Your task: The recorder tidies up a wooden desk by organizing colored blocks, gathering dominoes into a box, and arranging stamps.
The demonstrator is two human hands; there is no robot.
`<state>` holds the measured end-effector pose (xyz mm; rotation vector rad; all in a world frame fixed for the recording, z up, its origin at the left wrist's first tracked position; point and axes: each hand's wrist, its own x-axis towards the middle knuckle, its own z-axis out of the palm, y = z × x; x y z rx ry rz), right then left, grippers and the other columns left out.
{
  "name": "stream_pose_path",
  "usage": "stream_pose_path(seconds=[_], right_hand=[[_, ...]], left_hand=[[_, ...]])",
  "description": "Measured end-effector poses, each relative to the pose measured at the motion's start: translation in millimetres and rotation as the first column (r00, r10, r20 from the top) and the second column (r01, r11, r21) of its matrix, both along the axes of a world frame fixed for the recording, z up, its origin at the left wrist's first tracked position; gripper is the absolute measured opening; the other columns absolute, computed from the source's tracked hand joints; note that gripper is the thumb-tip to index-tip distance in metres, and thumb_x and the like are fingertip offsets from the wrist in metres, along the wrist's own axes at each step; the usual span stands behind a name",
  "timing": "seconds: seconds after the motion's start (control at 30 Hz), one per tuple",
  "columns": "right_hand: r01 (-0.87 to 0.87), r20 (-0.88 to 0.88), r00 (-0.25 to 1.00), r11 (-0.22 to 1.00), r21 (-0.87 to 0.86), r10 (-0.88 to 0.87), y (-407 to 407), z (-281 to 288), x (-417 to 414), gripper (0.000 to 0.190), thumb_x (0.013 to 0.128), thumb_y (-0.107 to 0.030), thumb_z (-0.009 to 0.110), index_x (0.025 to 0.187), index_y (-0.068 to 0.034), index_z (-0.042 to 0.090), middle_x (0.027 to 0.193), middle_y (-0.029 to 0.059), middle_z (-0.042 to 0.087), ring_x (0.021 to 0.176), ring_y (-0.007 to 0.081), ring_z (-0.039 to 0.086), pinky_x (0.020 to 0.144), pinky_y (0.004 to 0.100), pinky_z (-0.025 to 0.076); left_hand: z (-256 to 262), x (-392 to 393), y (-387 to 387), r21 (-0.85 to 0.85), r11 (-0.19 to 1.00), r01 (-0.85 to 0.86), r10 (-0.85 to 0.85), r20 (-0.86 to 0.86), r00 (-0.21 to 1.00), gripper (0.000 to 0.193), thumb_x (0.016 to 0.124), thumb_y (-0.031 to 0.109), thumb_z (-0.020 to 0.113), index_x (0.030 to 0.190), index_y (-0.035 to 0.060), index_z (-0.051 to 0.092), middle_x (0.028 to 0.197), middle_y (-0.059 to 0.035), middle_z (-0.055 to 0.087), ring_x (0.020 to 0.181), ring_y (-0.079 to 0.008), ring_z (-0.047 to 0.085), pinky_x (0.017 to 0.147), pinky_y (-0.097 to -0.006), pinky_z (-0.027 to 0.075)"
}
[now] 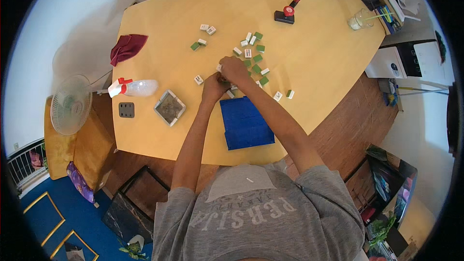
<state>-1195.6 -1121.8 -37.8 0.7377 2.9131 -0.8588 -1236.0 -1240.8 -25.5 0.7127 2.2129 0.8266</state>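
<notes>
My left hand (pixel 216 87) and my right hand (pixel 235 69) meet over the middle of the table, fingers curled and touching or nearly so. A white-faced mahjong tile (pixel 218 67) peeks out at the right hand's fingers; whether it is gripped is hidden. Around the right hand lie several green-backed tiles (pixel 257 58), some on their sides, and one face-up tile (pixel 248 53). Another tile (pixel 230 94) sits just beside the left hand, partly covered. Left of that hand is a lone face-up tile (pixel 198 80). Nearer my body, a blue flat case (pixel 248 123) lies partly under my right forearm.
On the yellow table (pixel 174 18) are a square ashtray (pixel 170 107), a spray bottle (pixel 141 88) on its side, a maroon cloth (pixel 128 48) and a black-and-red stand (pixel 286 15). A glass with a straw (pixel 359 20) stands near the right edge. A fan (pixel 71 104) is at left.
</notes>
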Motion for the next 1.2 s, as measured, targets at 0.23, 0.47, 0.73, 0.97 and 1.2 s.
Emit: stream_pose_path(seconds=[0.23,0.47,0.73,0.97,1.2], right_hand=[[0.176,-0.356,0.924,0.982,0.067,-0.141,29.2,16.5,17.0,0.016,0.078,-0.020,0.059,0.086,-0.007,0.065,0.078,0.0137,0.062,0.074,0.0308,0.063,0.065,0.0410,0.051],[-0.018,-0.078,0.996,0.959,0.284,0.042,54.2,-5.4,13.5,0.020,0.075,-0.018,0.060,0.092,-0.007,0.062,0.085,0.0134,0.061,0.074,0.0290,0.062,0.065,0.0399,0.050],[0.047,-0.172,0.985,0.958,0.283,0.003,41.8,2.4,17.8,0.015,0.074,-0.018,0.059,0.086,-0.008,0.057,0.082,0.0096,0.059,0.080,0.0256,0.062,0.061,0.0375,0.052],[-0.165,-0.144,0.965,0.934,0.317,0.219,36.4,15.9,18.2,0.017,0.074,-0.024,0.063,0.079,-0.009,0.058,0.083,0.0069,0.058,0.085,0.0253,0.058,0.065,0.0394,0.050],[-0.042,-0.348,0.938,0.992,-0.117,-0.002,54.3,21.5,37.0,0.019,0.076,-0.021,0.065,0.092,-0.011,0.064,0.087,0.0055,0.059,0.085,0.0262,0.061,0.071,0.0367,0.051]], left_hand=[[-13.3,-6.3,-11.6,0.109,0.994,0.018,-0.008,-0.096,0.995,0.025,0.075,0.013,0.066,0.093,-0.0041,0.061,0.077,-0.0127,0.065,0.069,-0.0157,0.064,0.059,-0.0291,0.052],[-19.3,-5.5,-0.1,0.286,0.938,-0.198,0.082,0.373,0.924,0.023,0.085,0.008,0.057,0.105,-0.0032,0.058,0.085,-0.0142,0.065,0.072,-0.0160,0.066,0.057,-0.0275,0.052],[8.3,21.9,2.7,0.092,0.982,0.168,-0.138,-0.266,0.954,0.041,0.073,0.018,0.064,0.113,0.0104,0.058,0.101,-0.0158,0.056,0.082,-0.0313,0.062,0.075,-0.0399,0.051],[10.5,5.7,12.5,-0.050,0.959,0.279,-0.284,-0.176,0.943,0.040,0.071,0.024,0.066,0.109,0.0109,0.061,0.107,-0.0184,0.054,0.090,-0.0345,0.060,0.080,-0.0415,0.050],[-4.5,-2.9,11.5,-0.021,0.960,0.279,-0.279,-0.135,0.951,0.031,0.067,0.018,0.071,0.096,0.0077,0.066,0.087,-0.0159,0.062,0.085,-0.0308,0.062,0.077,-0.0387,0.050]])
